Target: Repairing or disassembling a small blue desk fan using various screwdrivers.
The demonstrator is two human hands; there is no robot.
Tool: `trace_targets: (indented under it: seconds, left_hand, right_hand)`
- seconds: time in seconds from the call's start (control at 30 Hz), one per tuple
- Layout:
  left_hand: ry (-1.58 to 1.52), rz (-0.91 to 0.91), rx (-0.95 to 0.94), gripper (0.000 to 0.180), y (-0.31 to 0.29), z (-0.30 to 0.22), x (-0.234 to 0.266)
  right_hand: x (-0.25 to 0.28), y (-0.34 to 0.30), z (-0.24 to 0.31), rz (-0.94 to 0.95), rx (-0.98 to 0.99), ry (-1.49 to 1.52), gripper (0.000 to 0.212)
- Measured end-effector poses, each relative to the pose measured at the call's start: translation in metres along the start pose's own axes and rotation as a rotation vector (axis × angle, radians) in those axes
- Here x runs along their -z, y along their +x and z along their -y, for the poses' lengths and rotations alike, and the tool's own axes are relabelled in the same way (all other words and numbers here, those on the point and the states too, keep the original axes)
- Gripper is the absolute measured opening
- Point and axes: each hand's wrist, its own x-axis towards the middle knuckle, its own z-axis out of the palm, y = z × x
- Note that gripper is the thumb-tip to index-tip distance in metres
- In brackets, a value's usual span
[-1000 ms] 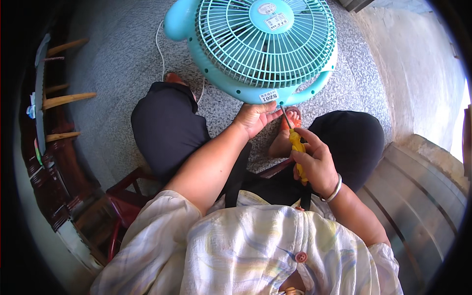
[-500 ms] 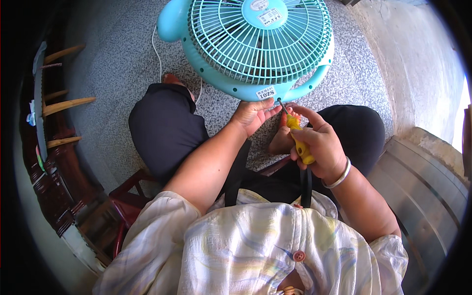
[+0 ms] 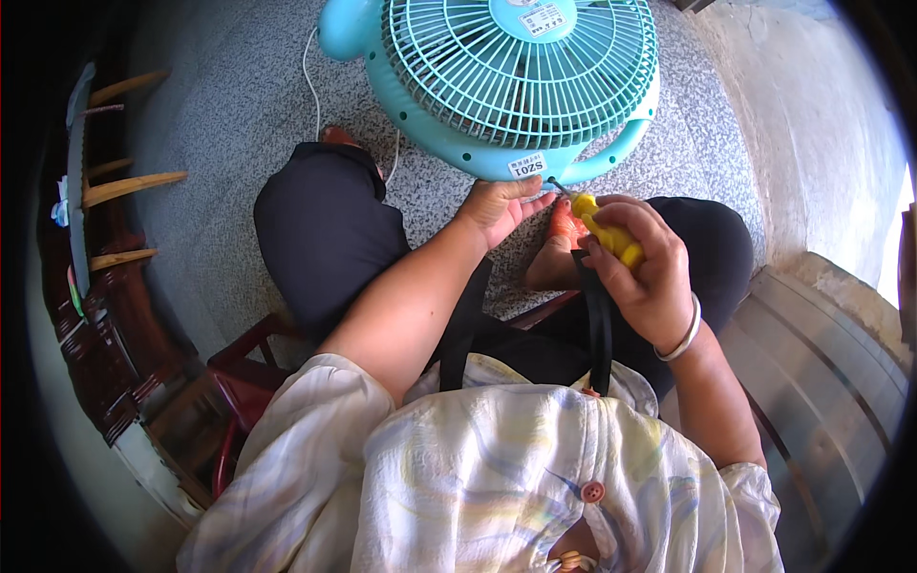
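Note:
A light-blue electric fan (image 3: 458, 143) with a round slatted grille lies in front of me on the speckled floor, its back cover facing up. At its near rim, beside a white label, my left hand (image 3: 497, 208) has the thumb on the edge and the fingers reaching out below it. My right hand (image 3: 650, 263) is closed around the yellow handle of a screwdriver (image 3: 611, 232). The thin metal shaft slants up to the left, and its tip meets the fan's rim near a hole, close to my left fingertips. Whether a screw sits there is too small to tell.
A white cord (image 3: 311, 91) trails on the floor left of the fan. My knees and bare feet flank the near rim. A dark red stool (image 3: 250, 377) shows beneath me. Ribbed metal panels (image 3: 812, 382) stand at the right, wooden furniture (image 3: 115, 344) at the left.
The fan appears slightly farther right and higher in view. My right hand has turned and shifted right, tilting the screwdriver flatter. My left hand stays at the rim.

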Motion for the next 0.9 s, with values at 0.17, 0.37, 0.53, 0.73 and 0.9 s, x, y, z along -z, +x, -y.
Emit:
trace_targets:
  seconds: [0.17,0.37,0.53,0.73,0.9]
  left_hand:
    - [-0.002,0.007,0.012,0.036,-0.003,0.001,0.000]
    - [-0.021,0.012,0.020,0.037,-0.009,-0.002,0.006]
    - [-0.023,0.006,0.023,0.038,-0.012,-0.010,0.014]
    - [-0.015,0.001,0.019,0.040,-0.016,-0.017,0.027]
    - [-0.015,-0.009,0.013,0.041,-0.019,-0.012,0.032]
  right_hand:
    - [-0.007,-0.004,0.004,-0.088,0.092,-0.116,0.022]
    - [-0.014,0.002,0.009,-0.077,0.061,-0.132,0.022]
    - [-0.021,0.013,0.023,0.013,-0.008,-0.141,0.025]
    - [-0.026,0.024,0.023,0.062,-0.135,-0.211,0.031]
    - [-0.026,0.028,0.035,0.145,-0.494,0.317,0.030]
